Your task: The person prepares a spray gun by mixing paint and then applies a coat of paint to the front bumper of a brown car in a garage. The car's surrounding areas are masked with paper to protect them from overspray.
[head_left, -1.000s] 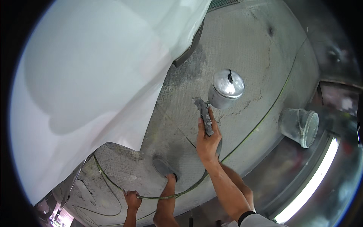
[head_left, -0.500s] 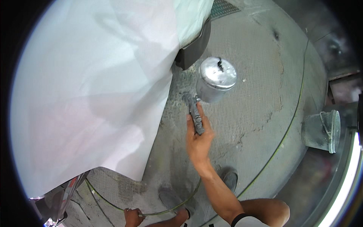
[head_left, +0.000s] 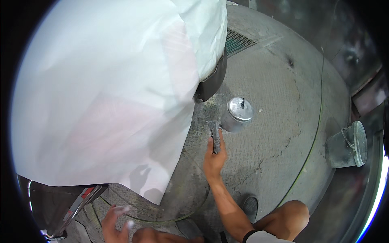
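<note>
My right hand [head_left: 214, 162] is wrapped around the grey handle of a spray gun [head_left: 216, 143], whose body is largely hidden. A silver lidded paint cup [head_left: 239, 114] with a dark mark on top sits at the gun's front end. To the left hangs a large white masking sheet [head_left: 109, 105], draped over what looks like a vehicle; the gun is apart from its edge. At the lower left, my left hand [head_left: 115, 224] is open, thumb and fingers apart, holding nothing. It hovers near the sheet's lower edge and a green hose [head_left: 178, 219] on the floor.
A dirty white bucket [head_left: 344, 146] with a handle stands at the right. Another stretch of hose curves along the floor there. A dark bumper part [head_left: 212, 83] sticks out below the sheet. A metal floor grate [head_left: 239, 42] lies beyond it. My feet and knees show at the bottom.
My left hand has let go of the green hose and moved left, fingers opening. The spray gun and cup are lower in the picture and look smaller. My view has shifted.
</note>
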`<state>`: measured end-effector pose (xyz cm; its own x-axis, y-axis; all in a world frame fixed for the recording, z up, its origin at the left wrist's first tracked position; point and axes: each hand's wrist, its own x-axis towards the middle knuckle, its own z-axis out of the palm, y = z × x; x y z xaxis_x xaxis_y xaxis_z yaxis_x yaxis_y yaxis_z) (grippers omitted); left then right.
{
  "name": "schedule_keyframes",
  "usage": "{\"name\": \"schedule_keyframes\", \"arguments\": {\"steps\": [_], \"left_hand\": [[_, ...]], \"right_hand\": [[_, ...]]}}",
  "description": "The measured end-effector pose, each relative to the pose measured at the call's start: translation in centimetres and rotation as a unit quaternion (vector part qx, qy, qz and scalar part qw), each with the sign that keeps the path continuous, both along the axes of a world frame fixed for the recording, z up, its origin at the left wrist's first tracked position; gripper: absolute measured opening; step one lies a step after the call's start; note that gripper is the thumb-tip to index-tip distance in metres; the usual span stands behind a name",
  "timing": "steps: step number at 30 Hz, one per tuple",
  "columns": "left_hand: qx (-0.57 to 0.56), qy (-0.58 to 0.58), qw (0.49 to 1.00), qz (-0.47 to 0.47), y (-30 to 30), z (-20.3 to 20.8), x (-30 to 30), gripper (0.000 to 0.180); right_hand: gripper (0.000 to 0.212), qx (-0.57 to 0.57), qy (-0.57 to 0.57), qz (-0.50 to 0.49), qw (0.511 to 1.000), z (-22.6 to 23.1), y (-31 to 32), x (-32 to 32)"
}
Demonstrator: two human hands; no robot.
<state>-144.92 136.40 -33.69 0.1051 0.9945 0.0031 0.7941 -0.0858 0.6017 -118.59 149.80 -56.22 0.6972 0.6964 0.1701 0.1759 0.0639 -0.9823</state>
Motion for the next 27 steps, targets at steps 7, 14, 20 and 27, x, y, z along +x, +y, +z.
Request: {"name": "schedule_keyframes", "arguments": {"steps": [7,14,20,27], "left_hand": [[-0.039,-0.042,0.864,-0.501,-1.7,1.4,8.9,0.053],[-0.095,0.149,0.891,-0.418,-3.2,-2.9,8.4,0.063],[-0.071,0.096,0.878,-0.463,-4.2,-3.4,7.9,0.063],[-0.075,0.093,0.879,-0.461,-4.0,-2.9,7.4,0.064]], "right_hand": [[0.045,-0.067,-0.025,0.043,0.997,1.9,1.5,-1.7],[0.047,-0.023,-0.014,0.013,1.000,1.4,1.1,-1.9],[0.048,-0.061,-0.034,0.013,0.997,1.8,2.0,-2.5],[0.048,-0.029,-0.048,0.020,0.998,0.0,3.3,-2.7]]}}
